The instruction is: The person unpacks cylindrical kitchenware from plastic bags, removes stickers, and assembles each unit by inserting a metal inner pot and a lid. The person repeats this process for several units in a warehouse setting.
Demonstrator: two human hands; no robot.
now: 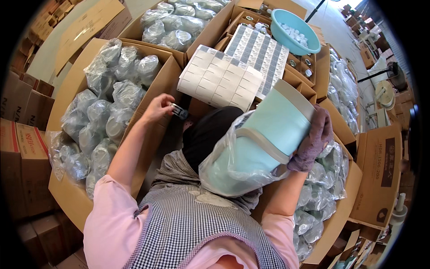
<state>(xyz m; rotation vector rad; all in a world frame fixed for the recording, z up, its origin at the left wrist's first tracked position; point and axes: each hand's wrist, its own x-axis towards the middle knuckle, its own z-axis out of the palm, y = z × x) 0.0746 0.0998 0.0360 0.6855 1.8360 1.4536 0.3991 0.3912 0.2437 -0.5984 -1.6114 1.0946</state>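
I judge the step in hand to be steadying the teal cylinder (277,123), tilted above the lap (208,136) and partly inside a clear bag (219,168). The grip of the gloved right hand (315,139) is closed around its grey-banded end. The grip of the bare left hand (160,108) pinches a small dark object (180,111), too small for me to identify, well apart from the cylinder. As I read it, my next move calls for firm support at that banded end and a light touch on the left. I see no tabletop: printed sheets (221,76) lie over an open carton (320,67), near a turquoise basin (278,28) of white pieces (295,36). Bagged wares (96,112) fill boxes on both sides; stacked cartons (31,154) crowd the room.
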